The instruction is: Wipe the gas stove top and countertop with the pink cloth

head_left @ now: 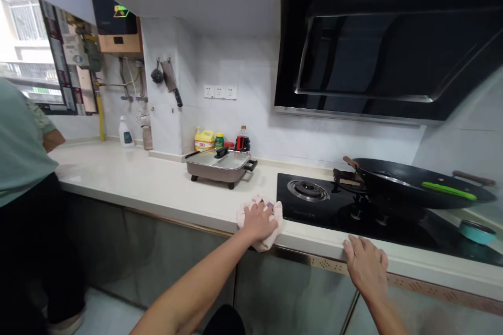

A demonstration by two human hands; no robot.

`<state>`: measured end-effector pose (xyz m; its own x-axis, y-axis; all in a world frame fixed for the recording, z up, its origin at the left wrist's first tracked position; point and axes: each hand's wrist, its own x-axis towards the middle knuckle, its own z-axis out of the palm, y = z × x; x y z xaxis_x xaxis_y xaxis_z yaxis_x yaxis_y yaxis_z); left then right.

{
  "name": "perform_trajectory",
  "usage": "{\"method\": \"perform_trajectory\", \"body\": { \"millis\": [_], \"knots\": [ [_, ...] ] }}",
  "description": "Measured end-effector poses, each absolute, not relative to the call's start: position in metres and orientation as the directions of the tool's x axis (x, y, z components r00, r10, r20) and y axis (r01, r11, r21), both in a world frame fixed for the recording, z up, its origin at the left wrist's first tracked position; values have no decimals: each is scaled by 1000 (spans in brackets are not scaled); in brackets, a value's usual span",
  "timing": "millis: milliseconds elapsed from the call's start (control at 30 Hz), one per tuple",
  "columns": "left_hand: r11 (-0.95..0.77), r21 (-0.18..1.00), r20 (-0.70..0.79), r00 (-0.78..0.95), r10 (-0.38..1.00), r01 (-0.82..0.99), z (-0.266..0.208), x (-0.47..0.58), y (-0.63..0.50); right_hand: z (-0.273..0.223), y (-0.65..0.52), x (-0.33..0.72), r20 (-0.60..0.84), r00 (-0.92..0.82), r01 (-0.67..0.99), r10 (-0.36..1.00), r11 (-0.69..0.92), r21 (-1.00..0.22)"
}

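Observation:
My left hand [260, 221] presses a pale pink cloth [242, 213] onto the front edge of the white countertop [149, 180], just left of the black gas stove [330, 213]. Part of the cloth hangs over the edge, and the palm hides its middle. Further right, my right hand [366, 263] rests on the counter's front edge below the stove, fingers stretched out and nothing held. Behind the cloth stands a brown electric pan [220, 170] with a glass lid.
A wok [401, 188] with a green-handled utensil [448, 190] sits on the right burner. A teal bowl [477, 233] is at far right. Bottles [204, 140] line the wall. A cleaver [168, 76] hangs left. The range hood [365, 52] overhangs. Another person [23, 141] stands at left.

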<state>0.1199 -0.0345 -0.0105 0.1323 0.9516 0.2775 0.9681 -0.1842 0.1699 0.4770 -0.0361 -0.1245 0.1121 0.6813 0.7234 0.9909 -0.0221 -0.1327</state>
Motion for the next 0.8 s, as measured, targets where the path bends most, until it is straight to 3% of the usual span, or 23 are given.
{"method": "perform_trajectory", "body": {
  "millis": [200, 567, 800],
  "knots": [
    [-291, 135, 391, 219, 894, 947, -21, 77, -61, -135, -31, 488, 722, 84, 988, 686, 40, -152],
    [171, 190, 357, -230, 905, 967, 6, -81, -32, -139, -35, 491, 771, 12, 990, 637, 102, -99],
    [342, 194, 496, -393, 774, 919, 0, -113, -53, -140, -35, 488, 830, 8, 991, 558, 104, -79]
  ]
}}
